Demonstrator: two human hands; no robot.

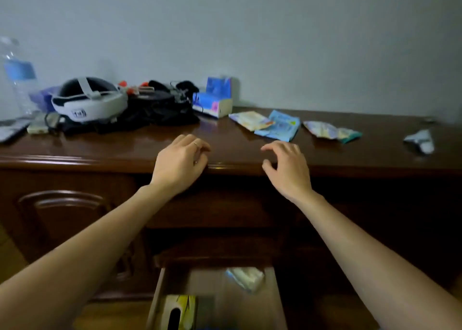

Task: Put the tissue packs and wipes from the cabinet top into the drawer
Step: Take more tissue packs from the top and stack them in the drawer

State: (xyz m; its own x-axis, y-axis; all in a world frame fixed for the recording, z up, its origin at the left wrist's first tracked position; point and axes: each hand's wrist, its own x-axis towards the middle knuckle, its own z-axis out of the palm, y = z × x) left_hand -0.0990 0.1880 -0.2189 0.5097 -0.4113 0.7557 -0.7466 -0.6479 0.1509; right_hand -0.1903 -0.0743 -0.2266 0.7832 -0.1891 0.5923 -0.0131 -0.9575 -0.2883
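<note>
The drawer (217,292) is seen open below the worktop (100,152). Tissue packs (212,97) and wipes (277,126) lie far right, likely light, soft, best pinched edgewise. Left hand (180,162) and right hand (287,169) are held empty, fingers loosely curled.

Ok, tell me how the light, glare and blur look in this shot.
Head view: dim, bluish room light; the cabinet front and drawer interior sink into shadow. Soft glare streaks on the polished cabinet top. Wide-angle lens bows the top's front edge. The water bottle at the far left and the crumpled pack at the far right are smeared; both hands, left hand and right hand, are fairly sharp.
</note>
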